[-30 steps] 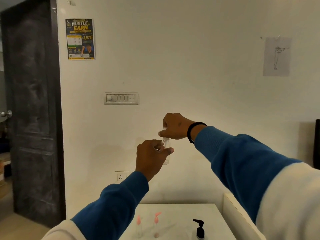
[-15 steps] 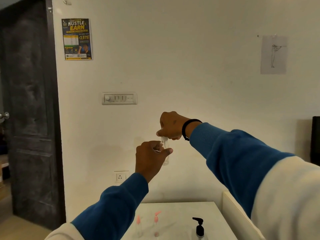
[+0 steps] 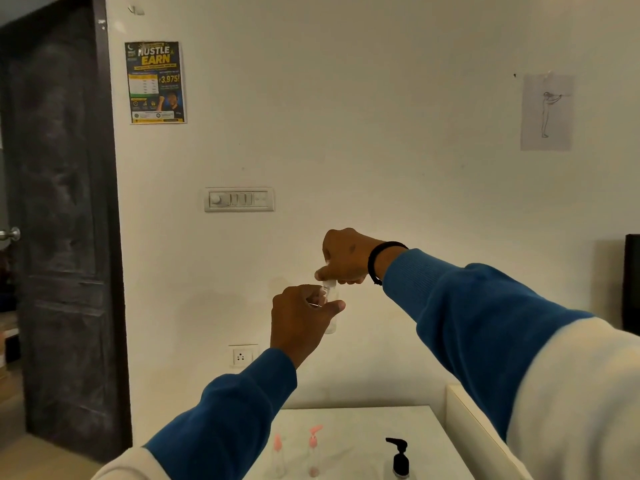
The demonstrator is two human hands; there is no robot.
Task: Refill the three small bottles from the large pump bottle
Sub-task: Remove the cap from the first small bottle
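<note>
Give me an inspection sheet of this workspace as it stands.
Surface: white table, low in view.
Job's things: clear small bottle held up in the air; two pink-topped bottles and the pump bottle stand on the table.
Clutter: nothing seen.
Hands: left hand grips the small bottle's body; right hand pinches its top.
Cables: nothing seen.
Surroundings: dark door, poster, switch panel, socket, sketch on the wall.
</note>
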